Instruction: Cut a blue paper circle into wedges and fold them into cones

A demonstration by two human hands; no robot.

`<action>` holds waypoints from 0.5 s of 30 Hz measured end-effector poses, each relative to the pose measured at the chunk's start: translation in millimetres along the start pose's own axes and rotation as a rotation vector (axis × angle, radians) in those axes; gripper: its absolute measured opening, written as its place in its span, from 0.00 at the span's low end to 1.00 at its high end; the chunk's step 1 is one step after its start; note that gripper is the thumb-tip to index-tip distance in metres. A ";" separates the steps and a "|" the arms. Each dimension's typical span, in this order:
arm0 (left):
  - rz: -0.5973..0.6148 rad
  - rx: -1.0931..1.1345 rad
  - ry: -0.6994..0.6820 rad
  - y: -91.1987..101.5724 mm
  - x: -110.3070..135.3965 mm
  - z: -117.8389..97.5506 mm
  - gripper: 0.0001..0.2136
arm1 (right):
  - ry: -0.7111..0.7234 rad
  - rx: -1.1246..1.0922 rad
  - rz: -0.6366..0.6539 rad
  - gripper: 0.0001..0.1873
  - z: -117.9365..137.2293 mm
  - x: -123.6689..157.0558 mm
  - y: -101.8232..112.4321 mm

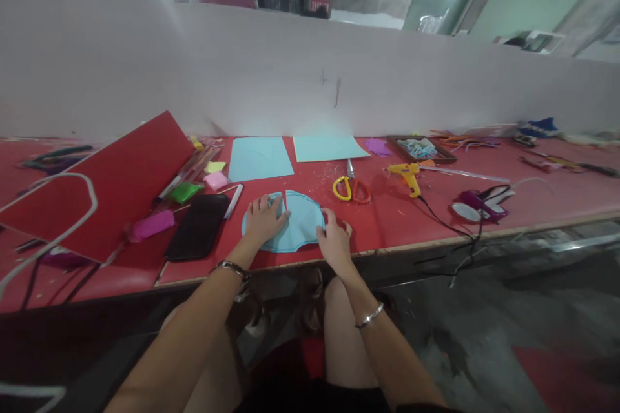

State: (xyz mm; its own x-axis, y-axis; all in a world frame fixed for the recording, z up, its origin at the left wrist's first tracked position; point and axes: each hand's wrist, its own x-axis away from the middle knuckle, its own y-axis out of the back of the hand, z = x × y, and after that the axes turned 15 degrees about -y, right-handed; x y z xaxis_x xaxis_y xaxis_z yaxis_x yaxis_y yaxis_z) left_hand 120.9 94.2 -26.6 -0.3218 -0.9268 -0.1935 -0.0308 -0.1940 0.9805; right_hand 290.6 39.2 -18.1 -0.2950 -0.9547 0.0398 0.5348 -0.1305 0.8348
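Light-blue paper cutout (305, 219), smooth, rounded, dark-outlined, slit at its upper edge, lies flat on the red, smooth-surfaced table (392, 229), beneath the left hand and beside the right. Left hand (264, 221): fingers spread, pressed on the cutout's left part. Right hand (335, 237): fingers bent at its right edge; whether they pinch it cannot be told. Shallow dark-brown rectangular tray (448, 157): contains pale-blue and whitish pieces (417, 148), type indistinct.

No legible text, small red sign (320, 4) beyond the partition (194, 64), its pale characters too blurred
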 end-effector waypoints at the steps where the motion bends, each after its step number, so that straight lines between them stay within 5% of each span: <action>1: -0.003 0.002 -0.002 -0.2 0.1 0.2 0.26 | -0.005 -0.005 -0.013 0.23 0.2 1.3 -0.5; 15: -0.028 0.018 -0.005 -0.2 1.5 1.3 0.26 | 0.060 0.015 -0.054 0.23 -3.3 3.3 -5.3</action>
State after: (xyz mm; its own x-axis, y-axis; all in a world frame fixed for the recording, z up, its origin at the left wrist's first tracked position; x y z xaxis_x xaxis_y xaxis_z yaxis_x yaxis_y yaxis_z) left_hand 119.2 93.3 -27.0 -0.3249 -0.9197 -0.2206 -0.0573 -0.2137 0.9752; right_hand 289.4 35.9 -24.2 -0.2749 -0.9607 -0.0376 0.5071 -0.1781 0.8433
